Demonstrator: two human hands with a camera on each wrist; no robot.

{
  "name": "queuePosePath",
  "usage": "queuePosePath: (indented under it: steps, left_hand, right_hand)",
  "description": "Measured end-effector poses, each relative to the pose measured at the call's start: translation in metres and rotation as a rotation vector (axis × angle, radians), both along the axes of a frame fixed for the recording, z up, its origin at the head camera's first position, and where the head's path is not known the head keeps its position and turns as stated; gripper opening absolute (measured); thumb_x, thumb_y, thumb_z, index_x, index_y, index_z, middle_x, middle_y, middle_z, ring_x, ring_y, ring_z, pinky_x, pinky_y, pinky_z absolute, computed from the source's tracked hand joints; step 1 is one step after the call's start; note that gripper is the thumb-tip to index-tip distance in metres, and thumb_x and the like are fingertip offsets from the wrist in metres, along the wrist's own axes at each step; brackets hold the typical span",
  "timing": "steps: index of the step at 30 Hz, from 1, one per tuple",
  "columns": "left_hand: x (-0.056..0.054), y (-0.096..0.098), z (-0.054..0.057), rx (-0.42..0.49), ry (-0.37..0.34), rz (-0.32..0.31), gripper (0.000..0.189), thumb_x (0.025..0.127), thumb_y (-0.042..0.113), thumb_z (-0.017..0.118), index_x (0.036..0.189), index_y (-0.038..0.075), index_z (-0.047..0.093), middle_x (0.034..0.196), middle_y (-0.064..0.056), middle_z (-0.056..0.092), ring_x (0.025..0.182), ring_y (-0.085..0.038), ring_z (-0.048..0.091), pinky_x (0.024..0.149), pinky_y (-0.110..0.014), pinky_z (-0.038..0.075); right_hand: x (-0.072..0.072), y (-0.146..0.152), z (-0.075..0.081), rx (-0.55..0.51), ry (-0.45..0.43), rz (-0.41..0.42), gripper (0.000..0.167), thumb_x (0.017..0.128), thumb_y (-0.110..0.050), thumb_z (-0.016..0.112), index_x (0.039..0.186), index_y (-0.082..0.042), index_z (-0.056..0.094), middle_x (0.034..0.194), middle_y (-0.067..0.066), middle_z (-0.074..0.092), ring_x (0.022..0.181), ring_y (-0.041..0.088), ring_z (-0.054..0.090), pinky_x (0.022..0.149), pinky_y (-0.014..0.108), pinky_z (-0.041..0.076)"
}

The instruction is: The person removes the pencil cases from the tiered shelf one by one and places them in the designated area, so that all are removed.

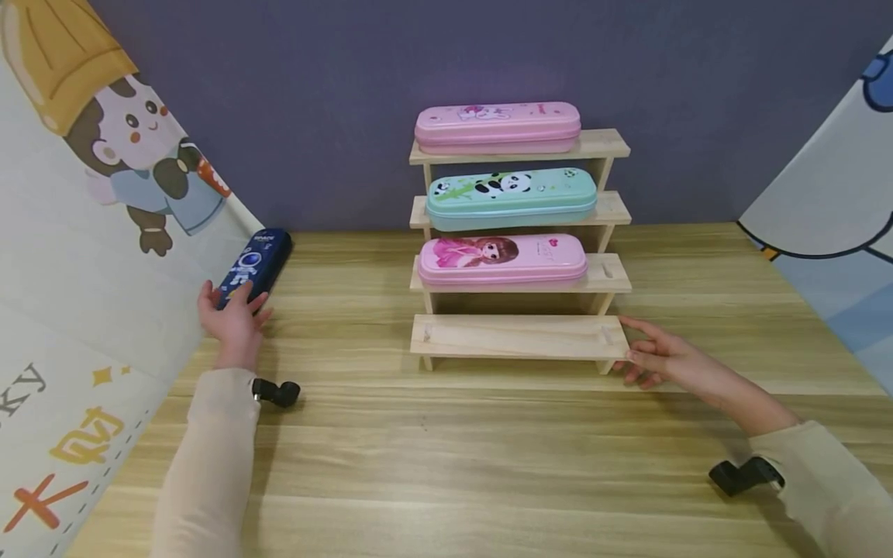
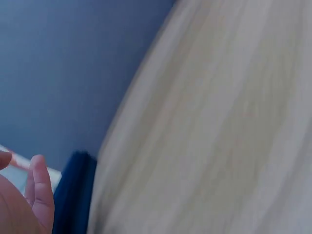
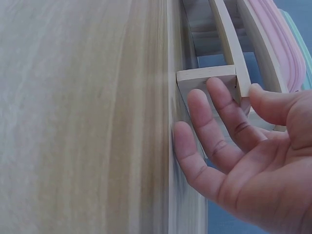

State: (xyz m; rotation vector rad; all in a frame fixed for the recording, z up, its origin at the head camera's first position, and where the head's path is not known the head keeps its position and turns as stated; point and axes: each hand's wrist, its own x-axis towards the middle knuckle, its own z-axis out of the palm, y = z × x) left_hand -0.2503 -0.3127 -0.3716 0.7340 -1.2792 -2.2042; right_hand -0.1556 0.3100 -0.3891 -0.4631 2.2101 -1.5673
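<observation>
At the far left of the table, a dark blue pencil case (image 1: 256, 260) with an astronaut and the word SPACE lies against the printed side panel. My left hand (image 1: 236, 319) is at its near end, fingers spread and overlapping the case. In the left wrist view, a raised finger shows beside the blue case (image 2: 75, 195). My right hand (image 1: 663, 358) holds the right end of the lowest step of a wooden stepped stand (image 1: 516, 337). Seen from the right wrist, the thumb (image 3: 265, 105) is at the board's edge, the other fingers beside the leg below.
The stand's upper steps carry a pink rabbit pencil case (image 1: 498, 128), a mint panda case (image 1: 512, 198) and a pink case with a doll picture (image 1: 502, 260). Bare wood shows on the lowest step. A dark wall (image 1: 335, 116) stands behind; a printed panel (image 1: 823, 155) borders the right.
</observation>
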Motion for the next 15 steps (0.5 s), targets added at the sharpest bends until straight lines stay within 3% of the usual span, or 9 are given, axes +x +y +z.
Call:
queuePosePath:
  steps: [4, 15]
  left_hand:
    - [-0.002, 0.021, 0.007, -0.024, 0.038, -0.09, 0.078, 0.09, 0.006, 0.072, 0.153, 0.025, 0.029, 0.152, -0.001, 0.025, 0.065, -0.021, 0.07, 0.044, -0.027, 0.058]
    - [0.001, 0.08, 0.024, -0.166, 0.026, -0.467, 0.08, 0.097, 0.018, 0.066, 0.157, 0.026, 0.013, 0.158, -0.008, 0.02, 0.071, -0.016, 0.071, 0.051, -0.026, 0.06]
  right_hand:
    - [0.001, 0.0, 0.001, 0.002, -0.006, -0.003, 0.065, 0.107, -0.009, 0.044, 0.153, 0.008, 0.001, 0.105, 0.004, 0.068, 0.084, 0.019, 0.067, 0.067, 0.034, 0.06]
    - [0.0, 0.002, -0.002, -0.016, 0.001, 0.006, 0.063, 0.107, -0.007, 0.042, 0.156, 0.003, 0.003, 0.105, 0.002, 0.068, 0.084, 0.018, 0.066, 0.067, 0.033, 0.059]
